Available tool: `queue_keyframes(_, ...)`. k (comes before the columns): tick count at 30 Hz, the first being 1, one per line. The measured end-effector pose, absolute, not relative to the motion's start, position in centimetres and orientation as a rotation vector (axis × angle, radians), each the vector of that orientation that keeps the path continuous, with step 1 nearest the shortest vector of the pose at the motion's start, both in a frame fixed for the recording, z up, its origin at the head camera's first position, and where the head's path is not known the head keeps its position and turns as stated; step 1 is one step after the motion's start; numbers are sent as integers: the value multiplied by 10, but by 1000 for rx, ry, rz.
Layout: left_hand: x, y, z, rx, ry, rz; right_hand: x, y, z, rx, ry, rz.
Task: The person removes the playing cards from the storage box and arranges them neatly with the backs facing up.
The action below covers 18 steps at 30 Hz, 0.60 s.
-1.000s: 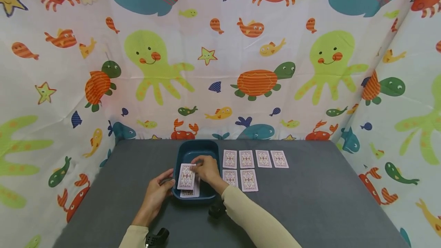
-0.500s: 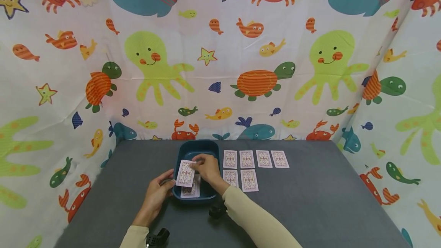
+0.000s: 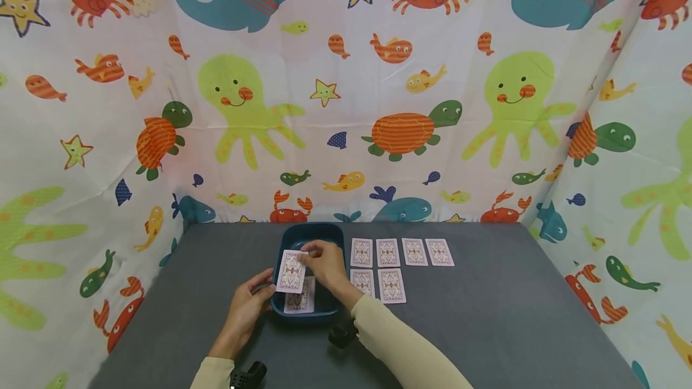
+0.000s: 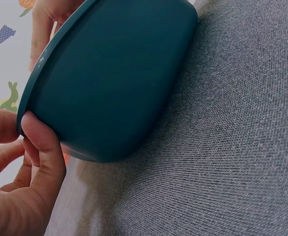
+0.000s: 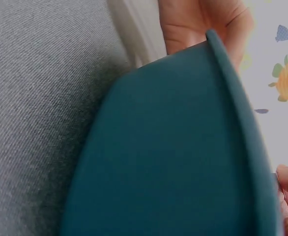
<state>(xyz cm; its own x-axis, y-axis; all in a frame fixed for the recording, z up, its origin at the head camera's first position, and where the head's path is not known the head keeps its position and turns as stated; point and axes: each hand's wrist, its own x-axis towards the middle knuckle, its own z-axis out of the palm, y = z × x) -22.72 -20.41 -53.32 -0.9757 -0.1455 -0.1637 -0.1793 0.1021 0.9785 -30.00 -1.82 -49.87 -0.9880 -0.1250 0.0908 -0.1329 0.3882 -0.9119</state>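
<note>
Smooth rounded tub (image 4: pixel 119 73) sits on ribbed grey tabletop (image 4: pixel 242 123), left grip (image 3: pixel 245 309) pinches its rim, right grip (image 3: pixel 328 267) pinches patterned card (image 3: pixel 291 273).

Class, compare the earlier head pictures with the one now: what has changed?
The right hand has shifted its pinched card slightly away from the person and tilted it a little, so more of the card lying beneath shows. Nothing was newly gripped or let go. The left hand still holds the tray, and the six laid-out cards stay in their two rows.
</note>
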Motion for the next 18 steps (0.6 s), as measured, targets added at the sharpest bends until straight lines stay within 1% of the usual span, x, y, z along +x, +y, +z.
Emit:
queue_keyframes(12,-228,-203,-533,-346,2310,2070,-292,-2,-482,251,-2531,1798)
queue_keyframes(18,-227,-202,-530,-356,2321,2057,-288,11,-483,240,-2502,1805)
